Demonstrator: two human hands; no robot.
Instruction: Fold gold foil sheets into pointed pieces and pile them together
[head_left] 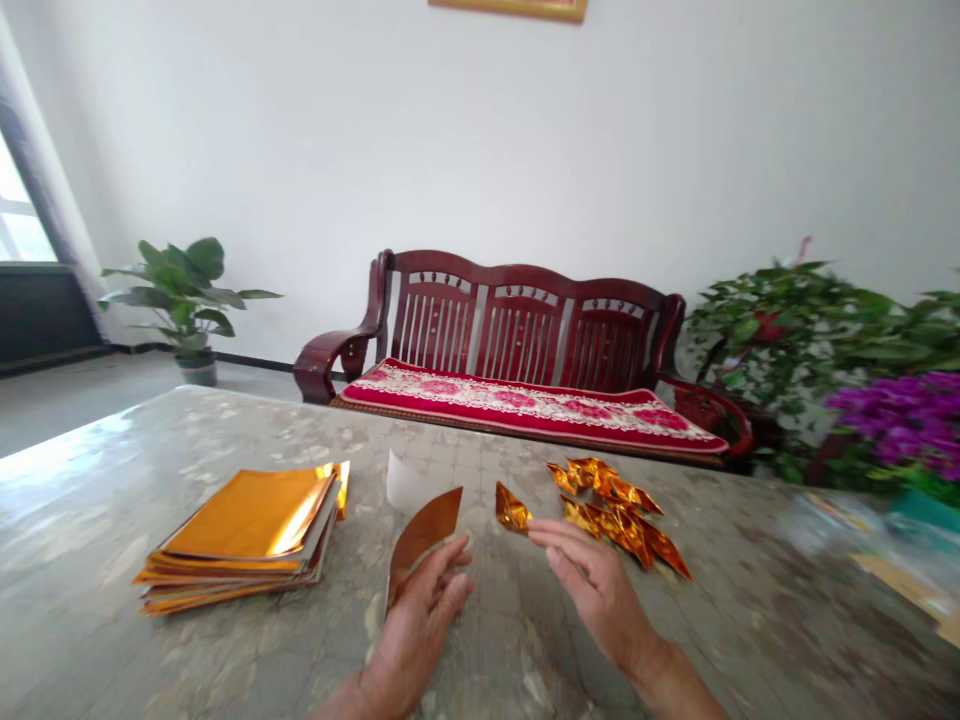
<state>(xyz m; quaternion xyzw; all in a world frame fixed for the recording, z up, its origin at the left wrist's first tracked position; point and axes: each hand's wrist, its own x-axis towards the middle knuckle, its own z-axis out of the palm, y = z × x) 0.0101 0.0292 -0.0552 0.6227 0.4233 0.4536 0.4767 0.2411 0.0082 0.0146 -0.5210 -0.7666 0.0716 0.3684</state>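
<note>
A sheet of gold foil paper [424, 535] curls up from the table, its white back [409, 482] turned up at the far corner. My left hand [424, 615] is against the near side of this sheet, fingers loosely bent and thumb apart. It covers the sheet's lower part, so the exact contact is hidden. A small folded gold paper ingot [512, 508] stands right of the sheet. The stretched fingertips of my right hand [592, 590] touch its right side, thumb held away. Several more folded gold ingots [615, 510] lie clustered beyond my right hand.
A stack of gold foil sheets [247, 530] lies on the left of the patterned table [247, 660]. Clear plastic wrapping [832, 530] is at the right, near purple flowers [904, 420]. A wooden bench [521, 330] with a red seat cover stands beyond the table.
</note>
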